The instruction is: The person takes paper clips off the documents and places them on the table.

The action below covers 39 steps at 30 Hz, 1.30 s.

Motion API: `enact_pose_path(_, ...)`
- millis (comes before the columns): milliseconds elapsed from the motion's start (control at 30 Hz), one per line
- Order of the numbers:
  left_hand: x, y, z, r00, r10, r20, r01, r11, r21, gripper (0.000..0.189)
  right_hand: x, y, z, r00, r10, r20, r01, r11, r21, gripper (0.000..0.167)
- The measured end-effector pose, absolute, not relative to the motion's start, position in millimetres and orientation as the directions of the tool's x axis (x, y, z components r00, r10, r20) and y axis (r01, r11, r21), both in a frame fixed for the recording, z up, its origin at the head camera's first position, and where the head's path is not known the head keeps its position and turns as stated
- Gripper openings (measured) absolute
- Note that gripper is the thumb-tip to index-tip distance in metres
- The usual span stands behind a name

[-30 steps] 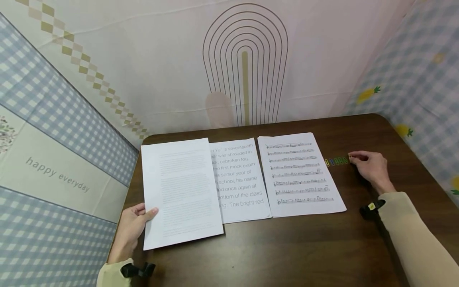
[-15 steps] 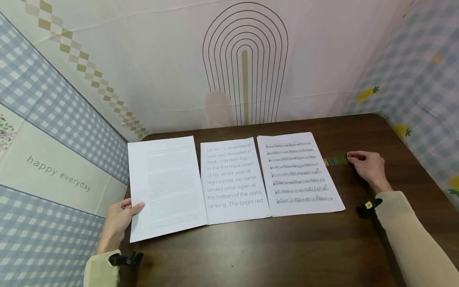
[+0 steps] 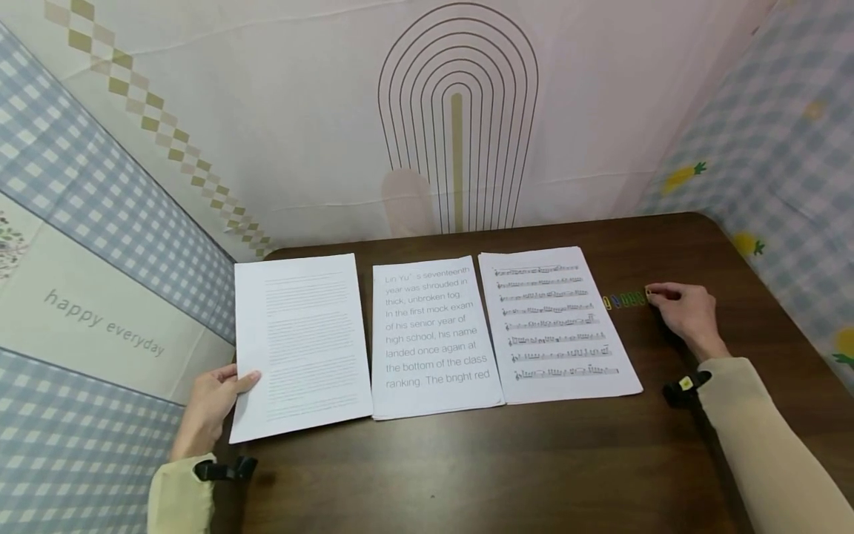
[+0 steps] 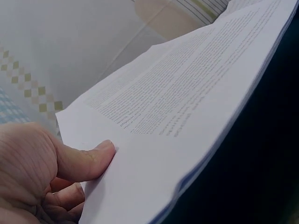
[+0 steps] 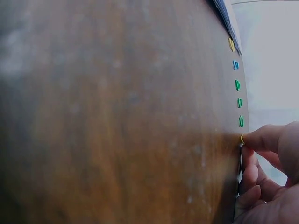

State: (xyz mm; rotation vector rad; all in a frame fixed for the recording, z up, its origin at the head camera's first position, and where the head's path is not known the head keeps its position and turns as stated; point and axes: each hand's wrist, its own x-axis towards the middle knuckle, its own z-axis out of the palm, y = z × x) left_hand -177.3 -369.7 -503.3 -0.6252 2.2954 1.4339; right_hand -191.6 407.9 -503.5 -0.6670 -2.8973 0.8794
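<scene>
My left hand (image 3: 215,400) pinches the left edge of a stack of printed sheets (image 3: 307,341), thumb on top and fingers underneath. In the left wrist view the small-print stack (image 4: 140,154) slants up from the thumb, several layers showing along its edge. At the right, my right hand (image 3: 687,311) holds a yellow paper clip (image 5: 242,139) between thumb and fingertips, low over the table. Beside it a row of paper clips (image 3: 626,300) runs toward the sheet music: green ones, a blue clip (image 5: 235,65), then another yellow clip (image 5: 231,45).
A large-print text stack (image 3: 434,341) lies in the middle, close to the held sheets. The sheet music stack (image 3: 560,326) lies right of it. All are on a brown wooden table (image 3: 467,467), backed by a patterned cloth (image 3: 320,133).
My left hand has moved the small-print stack leftward, uncovering the left part of the large-print page. The right hand has stayed nearly in place with the yellow paper clip.
</scene>
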Motion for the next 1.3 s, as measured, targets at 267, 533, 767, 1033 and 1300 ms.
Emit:
enact_pose_path(267,-188.2,-378.4,-505.9,-0.836,-0.144,-0.53,-0.53,0.464,0.71,0.066,-191.0,407.4,-503.7,-0.907,0.414,-0.082,0.389,0.747,-0.539,0.041)
enact_pose_path(533,-195.9,-379.5,-508.0,-0.828,-0.119,-0.548,-0.529,0.487,0.695,0.067,-190.3,408.2,-504.0,-0.912,0.405,-0.068,0.377,0.76,-0.53,0.04)
enact_pose_path(767,-200.9,-377.3,-511.4,-0.832,-0.126,-0.541,-0.522,0.51,0.684,0.065,-188.9,407.0,-502.7,-0.905,0.42,-0.075,0.39,0.745,-0.541,0.041)
enact_pose_path(1033,-204.8,-378.9,-514.3,-0.833,-0.105,-0.544,-0.509,0.532,0.677,0.065,-184.4,408.5,-502.3,-0.87,0.484,-0.088,0.43,0.661,-0.614,0.045)
enact_pose_path(1300,-207.3,-377.8,-514.8,-0.841,-0.091,-0.533,-0.483,0.568,0.666,0.062,-181.9,404.8,-495.3,-0.799,0.599,-0.06,0.425,0.491,-0.76,0.04)
